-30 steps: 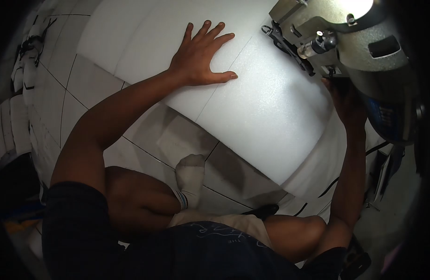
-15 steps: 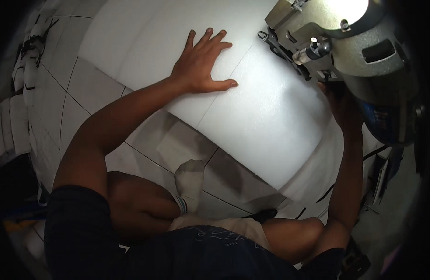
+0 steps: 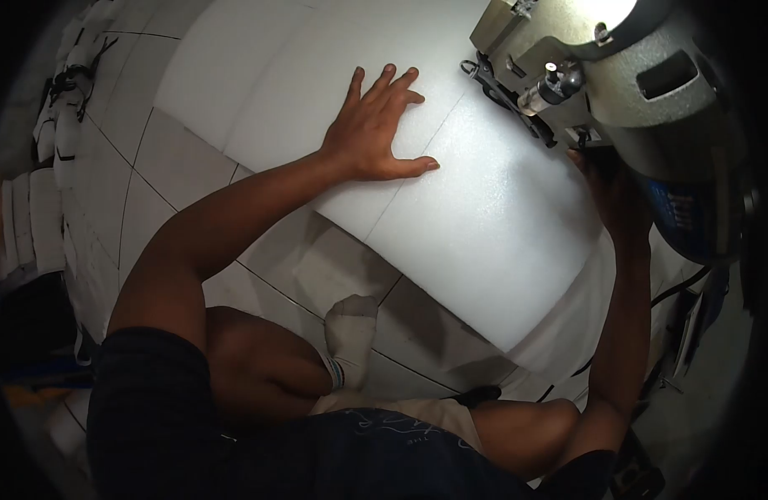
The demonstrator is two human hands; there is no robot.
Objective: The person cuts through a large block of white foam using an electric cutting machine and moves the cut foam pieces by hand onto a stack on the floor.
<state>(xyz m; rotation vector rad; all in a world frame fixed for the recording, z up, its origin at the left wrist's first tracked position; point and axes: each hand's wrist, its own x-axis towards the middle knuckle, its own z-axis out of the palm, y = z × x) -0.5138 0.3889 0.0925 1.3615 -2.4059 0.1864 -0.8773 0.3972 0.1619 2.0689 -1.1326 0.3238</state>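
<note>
My left hand [image 3: 370, 132] lies flat on a white foam sheet [image 3: 475, 242], fingers and thumb spread, nothing held. A thin straight line runs across the sheet just right of the thumb. On the right, a metal motor-driven machine [image 3: 650, 108], which looks like a cloth cutting machine, stands over the sheet with its lamp lit. My right hand [image 3: 613, 196] is closed around a dark handle at the machine's near side. Most of its fingers are hidden in shadow, though the thumb tip shows. Whatever blade it has is out of sight.
The sheet's near edge lies over a tiled floor [image 3: 180, 158]. My socked foot [image 3: 351, 337] rests close to that edge. A black cable [image 3: 682, 283] runs below the machine. White bundles with dark straps [image 3: 67, 92] are along the far left.
The view has shifted slightly, so the sheet and my left hand appear a little right and lower. The machine sits slightly farther left against the sheet. Both hands keep their pose.
</note>
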